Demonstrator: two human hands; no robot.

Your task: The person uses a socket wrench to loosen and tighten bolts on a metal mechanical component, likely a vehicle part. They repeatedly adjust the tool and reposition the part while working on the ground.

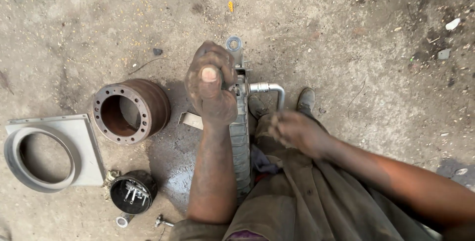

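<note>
A long grey ribbed metal part [241, 137] stands upright between my legs on the dirt floor, with a ring eye [233, 43] at its far end. My left hand [212, 87] is closed in a fist around its upper portion, thumb on top. My right hand [297, 131], blurred, grips the lower end of a bent silver crank wrench [269, 89] whose head meets the ribbed part's side. A small flat metal strip [190, 119] lies just left of the part.
A rusty brake drum [131, 110] lies to the left. A grey square plate with a round ring [44, 153] sits further left. A black bowl with bolts [133, 192] rests near my left elbow. My shoe [306, 100] is beside the wrench.
</note>
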